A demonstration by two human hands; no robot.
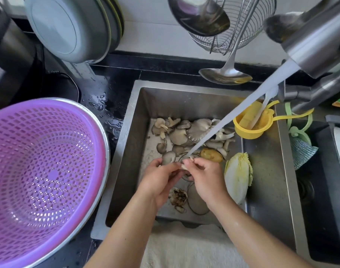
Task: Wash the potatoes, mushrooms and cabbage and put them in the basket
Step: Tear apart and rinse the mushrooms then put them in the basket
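Black and wet, the bench (pixel 107 97) ran along a white wall, with a steel sink (pixel 265 171) set into it. Water (pixel 242 113) poured from the tap (pixel 312 43) in a long slanted line and landed right where the two hands met, likely so the dirt could rinse straight off.

Left hand (pixel 161 178) curled its fingers round a grey oyster mushroom (pixel 168 158) and held it under the stream. Right hand (pixel 205 175) pinched a small pale bit of mushroom (pixel 185 165) at its fingertips, probably rubbing or pulling it clean. Both hands were close together over the middle of the sink.

More mushrooms (pixel 192 130) lay in a pile at the back of the sink, waiting for their turn. One potato (pixel 211 154) sat just beside the pile, near the right hand. Half a napa cabbage (pixel 238 176) lay on the sink floor at the right, near the wall. A dirty mushroom stump (pixel 178 196) lay below the hands.

Purple and full of holes, the basket (pixel 45 171) sat inside a metal bowl (pixel 105 167) on the bench to the left of the sink. Nothing was in it yet, so the washing looked only just begun. It was near enough for a clean mushroom to be dropped in easily.

Hooked on the sink's right wall was a small yellow strainer (pixel 251 124) holding what looked like a pale stick. Ladles (pixel 225 75) and a wire skimmer (pixel 240 26) hung above, and plates (pixel 72 28) stood in a rack at the upper left.
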